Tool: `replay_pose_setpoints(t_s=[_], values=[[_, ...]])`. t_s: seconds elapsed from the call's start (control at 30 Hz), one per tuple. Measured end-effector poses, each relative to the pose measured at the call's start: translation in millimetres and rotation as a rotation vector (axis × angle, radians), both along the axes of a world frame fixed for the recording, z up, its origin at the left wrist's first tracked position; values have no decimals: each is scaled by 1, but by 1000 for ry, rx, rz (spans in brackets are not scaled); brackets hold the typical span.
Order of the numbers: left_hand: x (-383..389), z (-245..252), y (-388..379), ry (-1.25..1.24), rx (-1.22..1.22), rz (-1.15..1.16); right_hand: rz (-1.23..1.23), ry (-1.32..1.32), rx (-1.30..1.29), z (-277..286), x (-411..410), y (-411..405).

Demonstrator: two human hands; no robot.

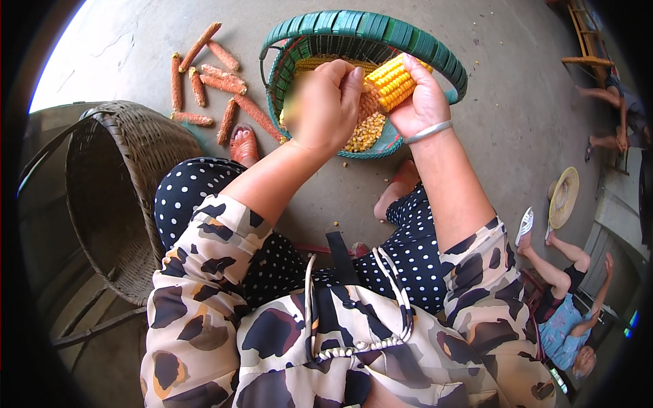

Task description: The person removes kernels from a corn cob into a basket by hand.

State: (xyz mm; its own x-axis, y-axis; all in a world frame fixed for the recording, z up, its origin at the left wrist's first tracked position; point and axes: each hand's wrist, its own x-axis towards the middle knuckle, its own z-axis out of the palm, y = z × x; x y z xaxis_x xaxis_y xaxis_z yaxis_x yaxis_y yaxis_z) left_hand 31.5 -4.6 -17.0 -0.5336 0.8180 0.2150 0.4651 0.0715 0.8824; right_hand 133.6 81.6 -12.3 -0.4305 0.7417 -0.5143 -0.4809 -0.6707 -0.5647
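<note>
A partly shelled ear of corn (394,84) is held above a green woven basket (377,148). My right hand (426,102), with a silver bangle at the wrist, grips the end still covered in yellow kernels. Around the bare, reddish end, my left hand (326,109) is closed, its thumb close to the edge of the kernels. My left fingertips are partly hidden and blurred. Loose corn kernels (368,133) lie in the basket below, and more yellow ears (311,63) show behind my left hand. The basket's thick handle arches over its far side.
Several bare corncobs (223,84) lie on the concrete floor to the left. A large wicker basket (130,137) lies tipped beside my left knee. A straw hat (564,198) is at the right, near a seated person (561,316). Another person (625,109) sits farther back.
</note>
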Motion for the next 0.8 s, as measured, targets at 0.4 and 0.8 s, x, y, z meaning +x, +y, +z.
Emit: replay_pose_setpoints(t_s=[0.4,0.8], values=[[3,-3,-1,-361,-131,-145,-25,-52,68,-13,1,1],[3,5,-2,-232,-152,-74,6,-56,6,-15,2,2]])
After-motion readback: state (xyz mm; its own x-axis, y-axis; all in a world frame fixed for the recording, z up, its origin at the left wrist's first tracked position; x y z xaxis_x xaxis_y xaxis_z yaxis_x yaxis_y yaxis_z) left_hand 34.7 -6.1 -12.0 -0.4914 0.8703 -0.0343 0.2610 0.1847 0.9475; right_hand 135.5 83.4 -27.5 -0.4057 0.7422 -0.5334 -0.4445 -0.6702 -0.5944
